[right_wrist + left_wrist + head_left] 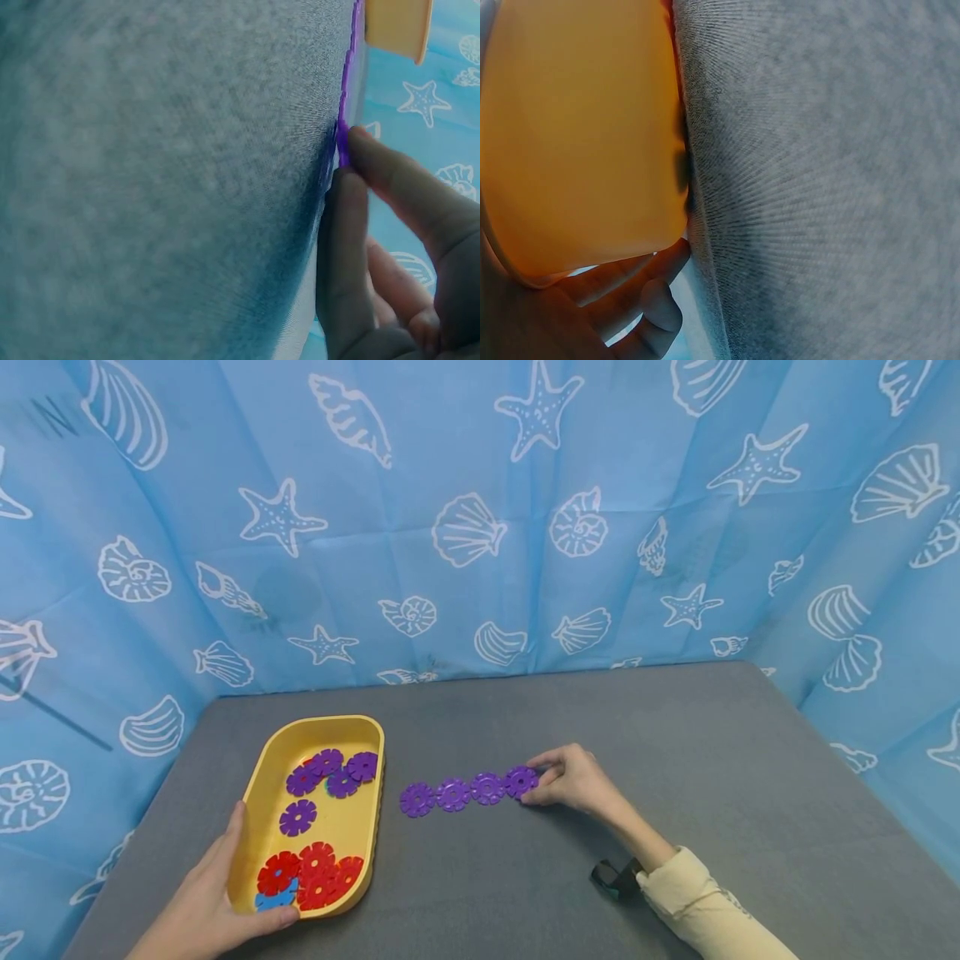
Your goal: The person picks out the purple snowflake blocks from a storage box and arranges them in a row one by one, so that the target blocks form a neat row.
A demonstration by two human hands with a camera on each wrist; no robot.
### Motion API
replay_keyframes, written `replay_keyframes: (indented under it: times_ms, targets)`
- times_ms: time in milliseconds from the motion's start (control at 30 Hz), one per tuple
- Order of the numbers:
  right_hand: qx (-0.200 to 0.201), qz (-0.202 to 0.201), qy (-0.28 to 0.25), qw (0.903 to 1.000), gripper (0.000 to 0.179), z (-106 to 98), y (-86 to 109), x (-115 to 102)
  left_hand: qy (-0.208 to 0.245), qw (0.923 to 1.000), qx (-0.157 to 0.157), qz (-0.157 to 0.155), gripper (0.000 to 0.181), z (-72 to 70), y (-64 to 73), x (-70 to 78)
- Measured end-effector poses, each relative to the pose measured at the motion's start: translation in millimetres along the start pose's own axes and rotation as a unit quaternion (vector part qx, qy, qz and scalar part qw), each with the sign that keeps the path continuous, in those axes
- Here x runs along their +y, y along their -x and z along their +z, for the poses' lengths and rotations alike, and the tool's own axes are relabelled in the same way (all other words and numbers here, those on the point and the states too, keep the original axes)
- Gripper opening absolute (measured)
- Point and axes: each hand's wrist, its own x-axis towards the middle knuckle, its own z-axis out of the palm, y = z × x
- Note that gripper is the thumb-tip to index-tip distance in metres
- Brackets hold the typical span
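Left hand [197,897] is gripping a yellow, round-cornered tray [333,827] carrying red notched discs [317,860] and purple notched discs [297,817]; right hand [576,785] is pinching the rightmost purple, flower-shaped disc [517,782], which is ending a four-disc row [453,794] beside the tray on the grey surface [465,877].

Grey table [675,735] here, yellow tray [337,822] near its left edge, and a row of four purple discs [477,790] mid-table!

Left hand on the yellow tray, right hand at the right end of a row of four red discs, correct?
Not red: the row of four discs is purple, as the head view shows. Left hand on the yellow tray, right hand at the row's right end: correct.
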Motion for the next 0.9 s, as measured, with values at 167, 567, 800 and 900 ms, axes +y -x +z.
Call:
replay_keyframes:
  times_ms: [167, 567, 800, 900]
  targets:
    - [0.008, -0.003, 0.015, 0.9999, 0.051, -0.1, 0.9, -1.3, 0.002, 1.0000, 0.003, -0.001, 0.146, 0.0, 0.6, 0.1]
    - [0.007, -0.014, 0.051, 0.9986, 0.050, 2.5, 1.5, -3.2, 0.006, 1.0000, 0.001, 0.004, 0.143, -0.2, 0.4, -2.0]
    - [0.011, -0.031, 0.065, 0.9974, 0.050, 2.9, 3.9, -9.2, 0.014, 0.9999, 0.004, 0.001, 0.146, 0.1, 1.8, 0.1]
    - [0.022, -0.055, 0.071, 0.9957, 0.050, 4.6, 4.3, -12.8, 0.016, 0.9999, 0.006, 0.002, 0.147, 0.0, 2.4, 0.9]
